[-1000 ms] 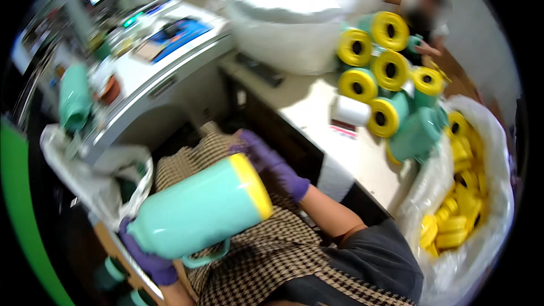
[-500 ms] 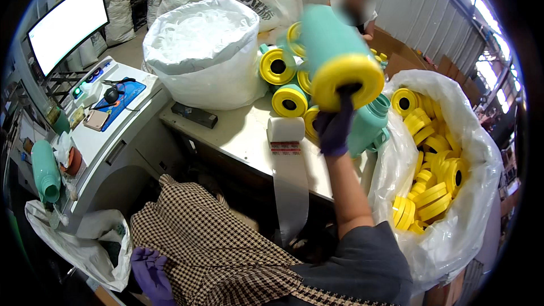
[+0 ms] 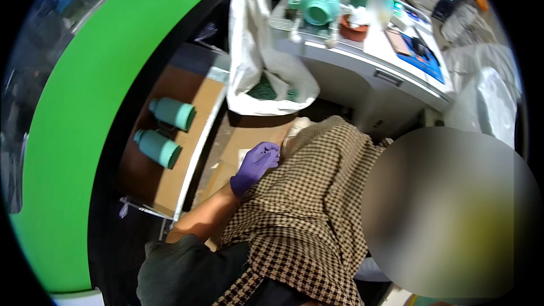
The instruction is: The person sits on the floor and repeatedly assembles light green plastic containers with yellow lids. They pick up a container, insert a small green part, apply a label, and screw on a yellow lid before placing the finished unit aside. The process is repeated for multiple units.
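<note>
My left hand point(image 3: 256, 168), in a purple glove, hovers beside my checked apron point(image 3: 311, 187). Its fingers are loosely bent with nothing visible in them. To its left, two teal jugs point(image 3: 173, 113) lie on their sides on a brown cardboard-lined surface point(image 3: 195, 93). Another teal jug point(image 3: 322, 0) with a handle rests on the white desk at the top, its round mouth facing me. My right hand does not show; a large blurred patch covers the lower right.
A white sack point(image 3: 245, 51) with dark green bits inside stands beyond my left hand. A green machine panel point(image 3: 85, 107) curves along the left. The white desk point(image 3: 354, 59) bears a reddish-brown pot point(image 3: 352, 29), a phone point(image 3: 398, 42) and a blue mat point(image 3: 433, 68).
The view has swung left, bringing in the green panel and two lying jugs. My right hand, which held up a teal jug with a yellow base, has left the view.
</note>
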{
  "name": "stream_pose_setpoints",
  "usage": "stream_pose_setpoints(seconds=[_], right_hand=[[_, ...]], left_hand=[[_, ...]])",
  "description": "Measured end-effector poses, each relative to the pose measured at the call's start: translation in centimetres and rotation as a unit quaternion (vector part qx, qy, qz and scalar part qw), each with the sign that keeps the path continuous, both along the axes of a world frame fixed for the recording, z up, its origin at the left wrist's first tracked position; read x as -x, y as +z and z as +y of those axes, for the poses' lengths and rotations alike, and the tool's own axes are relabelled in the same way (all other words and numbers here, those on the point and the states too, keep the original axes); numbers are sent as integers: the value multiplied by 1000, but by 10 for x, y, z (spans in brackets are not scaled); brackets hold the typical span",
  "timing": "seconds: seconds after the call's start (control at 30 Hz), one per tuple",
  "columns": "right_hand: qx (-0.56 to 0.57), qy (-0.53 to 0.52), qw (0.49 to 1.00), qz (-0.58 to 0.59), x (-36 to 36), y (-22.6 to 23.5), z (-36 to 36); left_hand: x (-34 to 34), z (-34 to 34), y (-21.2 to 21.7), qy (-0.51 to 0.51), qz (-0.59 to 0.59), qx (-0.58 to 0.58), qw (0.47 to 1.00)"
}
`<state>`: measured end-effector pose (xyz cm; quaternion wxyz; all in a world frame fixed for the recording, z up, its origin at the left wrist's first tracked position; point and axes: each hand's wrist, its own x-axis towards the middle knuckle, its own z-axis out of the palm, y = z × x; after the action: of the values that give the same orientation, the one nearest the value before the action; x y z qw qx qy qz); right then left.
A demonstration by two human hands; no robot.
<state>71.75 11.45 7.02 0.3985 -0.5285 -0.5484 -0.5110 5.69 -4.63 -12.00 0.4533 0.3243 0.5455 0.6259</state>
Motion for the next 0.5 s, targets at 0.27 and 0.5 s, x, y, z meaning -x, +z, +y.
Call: stream_pose_setpoints(seconds=[0.27,0.5], right_hand=[[66,201,977,-8,168,-56,-31],[233,280,927,93,202,-69,-40]], left_hand=[[177,-182,-102,547,-226,94,801],[243,-236,-157,554,-408,49,724]])
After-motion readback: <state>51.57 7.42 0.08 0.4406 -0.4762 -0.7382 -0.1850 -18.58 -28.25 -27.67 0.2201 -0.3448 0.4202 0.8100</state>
